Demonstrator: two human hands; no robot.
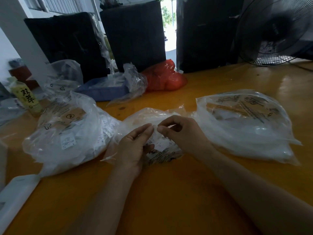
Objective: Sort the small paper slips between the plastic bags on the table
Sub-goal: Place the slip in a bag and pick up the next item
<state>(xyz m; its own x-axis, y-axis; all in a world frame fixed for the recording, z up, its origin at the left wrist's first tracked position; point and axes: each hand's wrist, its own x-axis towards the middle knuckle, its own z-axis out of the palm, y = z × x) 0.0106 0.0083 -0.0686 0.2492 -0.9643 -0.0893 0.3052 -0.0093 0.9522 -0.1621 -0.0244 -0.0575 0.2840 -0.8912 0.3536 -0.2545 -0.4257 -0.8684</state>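
Left hand (133, 146) and right hand (183, 131), fingers curled, pinch one paper slip (155, 135).

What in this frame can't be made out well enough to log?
Head view:
- Print on the small white paper slip: blurred and too small; the left hand and right hand pinch it and partly cover it.
- Contents of the clear plastic bag at right: veiled by glare and creases.
- White flat object at lower left: cut off by the frame edge.
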